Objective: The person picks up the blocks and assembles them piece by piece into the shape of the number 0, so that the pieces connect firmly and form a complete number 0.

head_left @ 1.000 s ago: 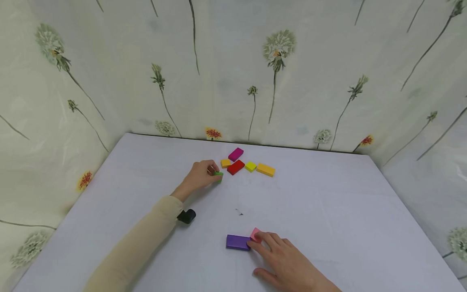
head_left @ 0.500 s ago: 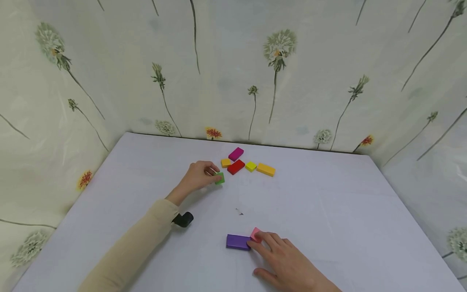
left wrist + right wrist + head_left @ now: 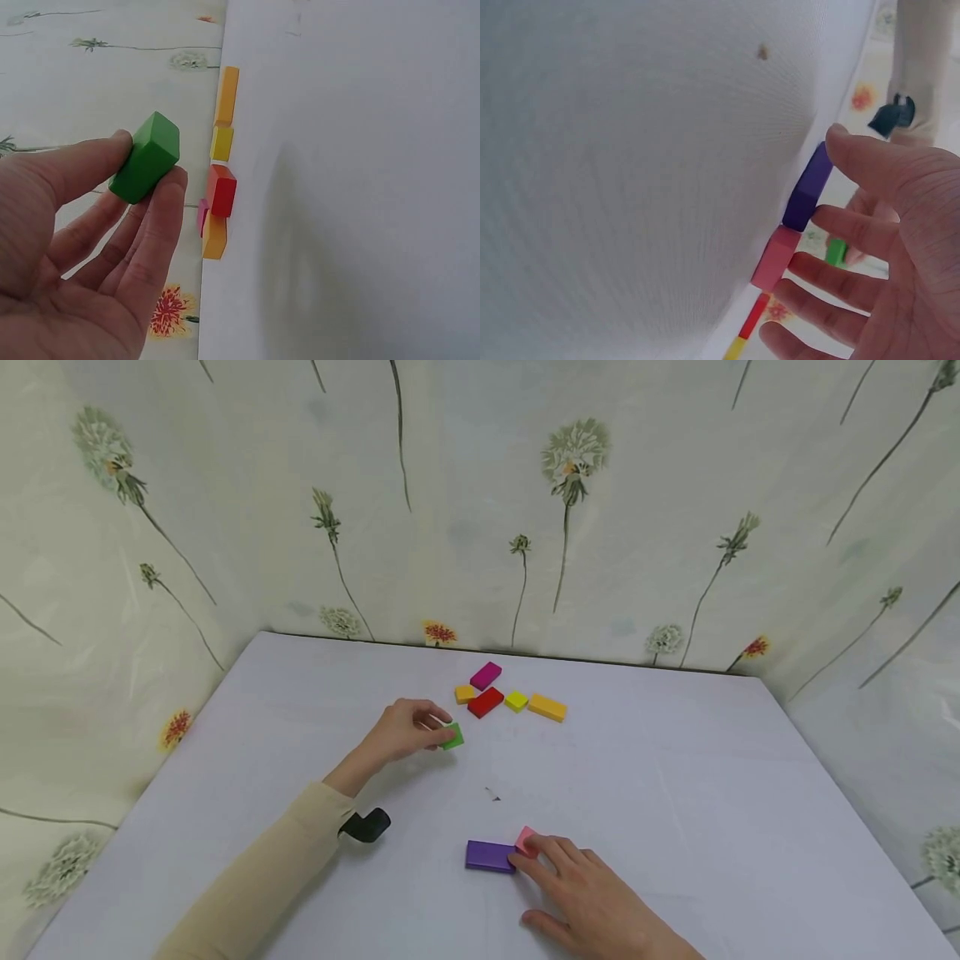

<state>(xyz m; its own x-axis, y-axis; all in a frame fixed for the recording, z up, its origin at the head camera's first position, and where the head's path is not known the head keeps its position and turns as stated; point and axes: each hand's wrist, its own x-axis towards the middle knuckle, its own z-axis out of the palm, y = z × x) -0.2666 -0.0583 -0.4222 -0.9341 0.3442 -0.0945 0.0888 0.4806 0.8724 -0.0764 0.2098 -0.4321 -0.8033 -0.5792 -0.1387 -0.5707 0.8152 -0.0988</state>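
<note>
From the left side of the worktop (image 3: pixel 675 793), the left hand (image 3: pixel 408 728) reaches toward the far edge, pinching the green block (image 3: pixel 453 737) between thumb and fingers; a shadow beneath shows it raised off the surface. Just beyond, near the middle of the far edge, lie the small orange block (image 3: pixel 465 694), then the magenta block (image 3: pixel 486 675) behind the red block (image 3: pixel 486 702). Well back toward the near edge, the purple block (image 3: pixel 489 857) lies flat. Rightward come the yellow block (image 3: pixel 516 701), in the far group, and the pink block (image 3: pixel 526 841), at the purple one's right end, seemingly touching it. The long orange block (image 3: pixel 547 707) ends the far group. The right hand (image 3: pixel 585 893) grips nothing; its extended fingers rest against the pink and purple blocks. The step in hand looks like a carry of the green block, with the near pair steadied. The next move probably calls for a firm pinch, a level block and a still right hand.
</note>
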